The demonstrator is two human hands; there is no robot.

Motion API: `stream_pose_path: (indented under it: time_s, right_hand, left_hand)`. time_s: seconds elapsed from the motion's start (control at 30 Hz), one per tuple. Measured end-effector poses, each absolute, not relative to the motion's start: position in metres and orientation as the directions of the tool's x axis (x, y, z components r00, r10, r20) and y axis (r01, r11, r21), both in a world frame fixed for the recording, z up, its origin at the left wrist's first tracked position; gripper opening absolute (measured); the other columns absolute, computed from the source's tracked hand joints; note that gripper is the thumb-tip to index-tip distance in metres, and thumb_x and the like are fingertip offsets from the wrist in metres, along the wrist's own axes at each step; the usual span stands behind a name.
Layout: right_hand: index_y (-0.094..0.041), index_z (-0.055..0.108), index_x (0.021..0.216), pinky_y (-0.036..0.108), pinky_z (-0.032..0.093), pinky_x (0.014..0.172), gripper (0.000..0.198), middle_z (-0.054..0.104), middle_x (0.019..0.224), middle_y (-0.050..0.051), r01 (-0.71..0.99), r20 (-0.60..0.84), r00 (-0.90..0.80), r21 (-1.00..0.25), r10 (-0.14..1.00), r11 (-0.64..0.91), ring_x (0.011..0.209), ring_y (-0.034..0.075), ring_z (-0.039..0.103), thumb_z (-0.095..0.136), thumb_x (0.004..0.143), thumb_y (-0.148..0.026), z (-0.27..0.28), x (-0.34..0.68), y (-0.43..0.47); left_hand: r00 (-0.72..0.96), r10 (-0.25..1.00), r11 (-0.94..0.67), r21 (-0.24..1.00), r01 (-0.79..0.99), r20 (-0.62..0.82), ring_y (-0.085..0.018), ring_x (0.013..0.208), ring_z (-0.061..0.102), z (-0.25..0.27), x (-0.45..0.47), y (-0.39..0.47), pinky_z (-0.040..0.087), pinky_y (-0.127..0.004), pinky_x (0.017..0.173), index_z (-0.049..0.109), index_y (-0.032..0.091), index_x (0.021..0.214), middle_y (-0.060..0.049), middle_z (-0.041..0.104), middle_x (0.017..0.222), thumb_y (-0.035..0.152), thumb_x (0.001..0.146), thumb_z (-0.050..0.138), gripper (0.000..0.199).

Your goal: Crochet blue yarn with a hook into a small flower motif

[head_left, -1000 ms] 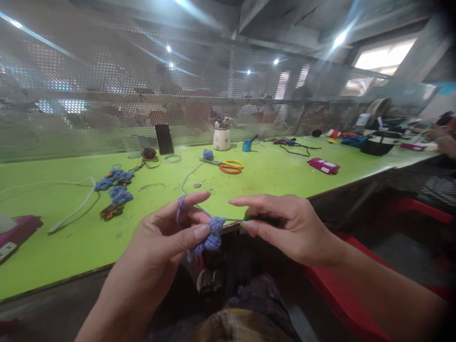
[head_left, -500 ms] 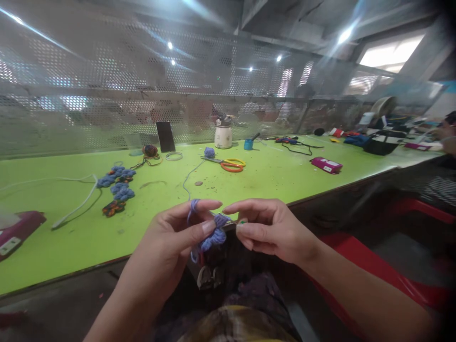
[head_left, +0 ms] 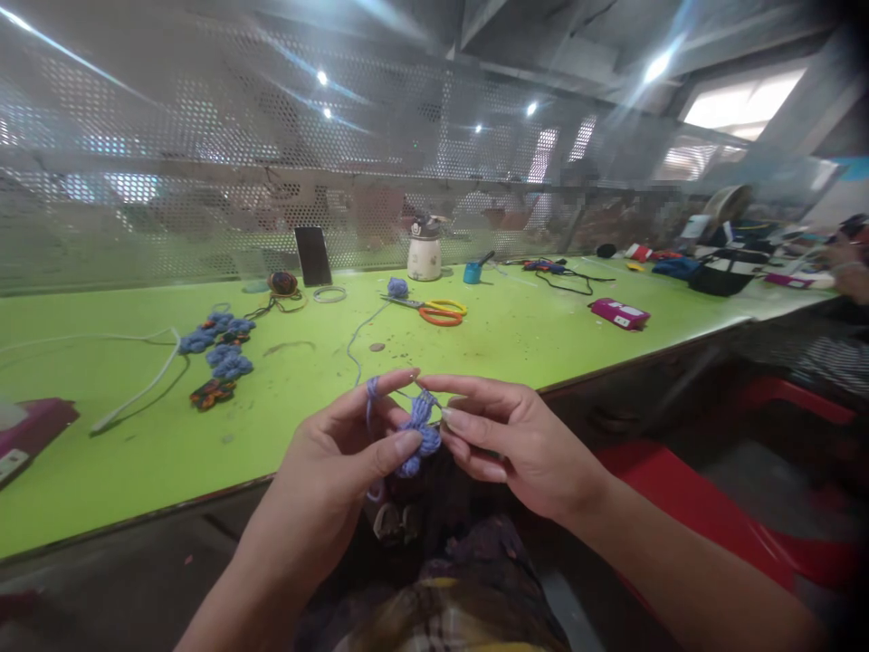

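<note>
My left hand [head_left: 339,453] pinches a small blue-purple crochet piece [head_left: 422,439] with puffy petals between thumb and fingers. Yarn loops round its index finger, and a strand [head_left: 353,349] runs back over the table to a small yarn ball [head_left: 397,287]. My right hand [head_left: 509,439] is closed on a thin crochet hook [head_left: 435,404], mostly hidden by the fingers, its working end in the stitches at the top of the piece. Both index fingertips nearly meet above the work, which is held just off the table's front edge.
On the green table [head_left: 305,398] lie orange-and-yellow scissors [head_left: 441,312], blue crochet flowers [head_left: 227,358], a dark multicoloured yarn ball [head_left: 281,283] and a pink power strip [head_left: 619,313]. A phone [head_left: 313,256], a cream jar [head_left: 424,258] and a blue pot [head_left: 473,273] stand behind. Another person's arm [head_left: 852,267] shows far right.
My right hand has drawn slightly up, and the stitches at the top of the crochet piece now stretch upward. More of the piece's petals show. The view has shifted a little.
</note>
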State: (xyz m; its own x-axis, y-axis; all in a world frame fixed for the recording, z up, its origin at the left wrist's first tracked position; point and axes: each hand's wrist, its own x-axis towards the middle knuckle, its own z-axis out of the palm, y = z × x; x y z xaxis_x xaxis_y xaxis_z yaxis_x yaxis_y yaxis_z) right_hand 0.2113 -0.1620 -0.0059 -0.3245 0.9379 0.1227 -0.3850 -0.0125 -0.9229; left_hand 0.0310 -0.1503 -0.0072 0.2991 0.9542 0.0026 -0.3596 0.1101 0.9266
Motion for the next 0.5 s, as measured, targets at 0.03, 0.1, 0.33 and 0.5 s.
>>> stream_pose_path:
  time_s: [0.03,0.1,0.33,0.5]
  right_hand:
    - [-0.021,0.073,0.115,0.016,0.022,0.039,0.031,0.053,0.058,-0.004,-0.367,0.127,-0.316,-0.93,0.94,0.002,0.043,0.002,0.035,0.067,0.085,-0.018,-0.006,0.211,-0.162]
    - [-0.022,0.073,0.115,0.016,0.022,0.038,0.03,0.053,0.059,-0.005,-0.34,0.135,-0.303,-0.94,0.943,0.025,0.042,0.002,0.036,0.066,0.086,-0.018,-0.006,0.211,-0.162]
    - [-0.017,0.074,0.113,0.017,0.025,0.037,0.03,0.054,0.057,-0.004,-0.238,0.139,-0.224,-0.968,0.965,0.084,0.041,0.003,0.037,0.069,0.084,-0.022,-0.009,0.209,-0.155]
    - [-0.016,0.074,0.112,0.018,0.027,0.038,0.03,0.054,0.058,-0.004,-0.147,0.178,-0.186,-0.977,0.966,0.152,0.042,0.004,0.039,0.068,0.084,-0.024,-0.011,0.208,-0.15]
  left_hand:
    - [0.303,0.953,0.109,0.926,-0.361,0.006,-0.008,0.063,0.057,-0.008,0.031,-0.15,0.043,-0.016,0.055,0.076,0.032,0.106,0.002,0.063,0.075,0.02,0.066,0.086,0.044]
    - [0.303,0.953,0.106,0.925,-0.365,0.011,-0.009,0.066,0.059,-0.008,0.031,-0.151,0.045,-0.016,0.057,0.075,0.032,0.109,0.002,0.063,0.075,0.02,0.066,0.086,0.046]
    - [0.265,0.964,0.101,0.918,-0.383,0.005,-0.008,0.066,0.057,-0.009,0.035,-0.149,0.046,-0.016,0.061,0.075,0.032,0.11,0.003,0.061,0.074,0.016,0.066,0.085,0.048]
    - [0.216,0.976,0.116,0.892,-0.437,-0.021,-0.009,0.068,0.058,-0.012,0.039,-0.148,0.047,-0.019,0.064,0.074,0.031,0.111,0.005,0.059,0.074,0.013,0.063,0.085,0.052]
